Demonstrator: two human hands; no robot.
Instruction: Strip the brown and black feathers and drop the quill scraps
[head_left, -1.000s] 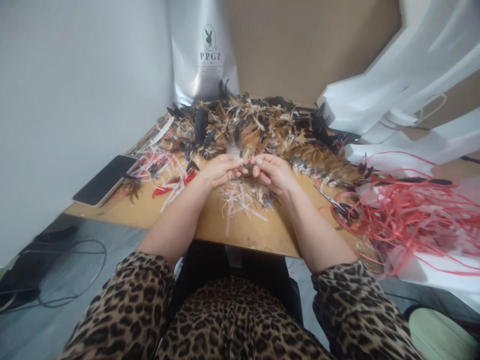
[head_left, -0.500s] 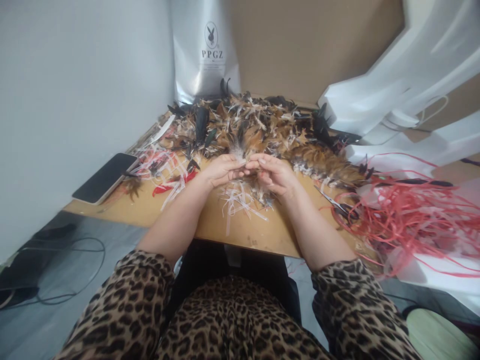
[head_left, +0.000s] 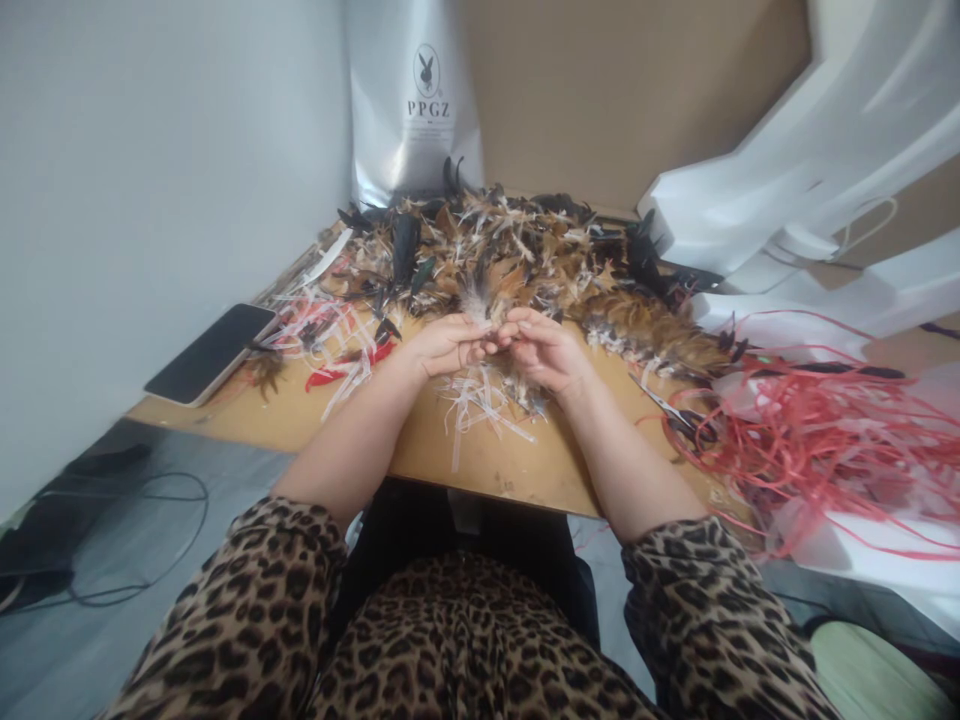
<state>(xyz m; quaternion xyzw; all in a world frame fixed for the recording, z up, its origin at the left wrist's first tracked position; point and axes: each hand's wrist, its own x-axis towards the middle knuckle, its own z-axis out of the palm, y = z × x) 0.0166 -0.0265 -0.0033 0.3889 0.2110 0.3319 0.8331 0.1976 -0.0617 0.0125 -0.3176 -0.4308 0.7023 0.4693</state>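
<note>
Fingertips close together, my left hand [head_left: 452, 343] and my right hand [head_left: 546, 350] meet above the near middle of the table. Between them is a small bunch of feathers [head_left: 486, 292], grey-white on one side and brown on the other, its tips pointing away from me. My left hand pinches the base of the bunch. The right thumb and fingers are also closed at that base; exactly what they grip is too small to see. Behind lies a large heap of brown and black feathers [head_left: 517, 225]. Under my hands are clear plastic strips [head_left: 480, 405].
A phone [head_left: 212, 353] lies at the table's left edge, beside red and clear strips [head_left: 319, 330]. On the right are scissors [head_left: 679, 412] and a tangle of red ribbon [head_left: 817, 440]. A silver bag [head_left: 416, 150] stands behind the heap, and white foam pieces [head_left: 720, 220] at the back right.
The fingers of my right hand have drawn slightly away from my left fingertips. The bunch of feathers shows a little more spread; the rest looks the same.
</note>
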